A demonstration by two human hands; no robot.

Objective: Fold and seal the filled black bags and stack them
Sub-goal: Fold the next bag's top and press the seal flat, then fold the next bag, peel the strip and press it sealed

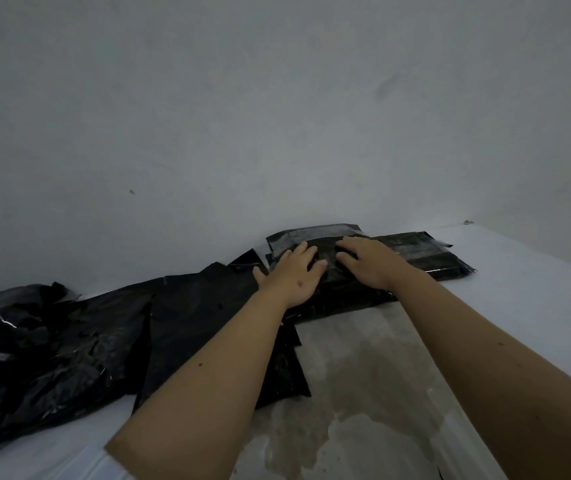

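Observation:
A filled black bag (343, 296) lies on the floor against the wall, its flap (312, 235) folded up at the far edge. My left hand (292, 275) and my right hand (367, 261) rest flat on top of it, side by side, fingers spread and pressing down. Under and behind this bag lies another flat black bag (429, 254), sticking out to the right. A loose pile of black bags (52, 344) stretches along the wall to the left. What is inside the bags is hidden.
A grey wall (277, 116) rises straight behind the bags. The floor is pale, with a stained bare concrete patch (363, 393) between my forearms. A small dark object (468, 222) sits at the wall's foot on the far right.

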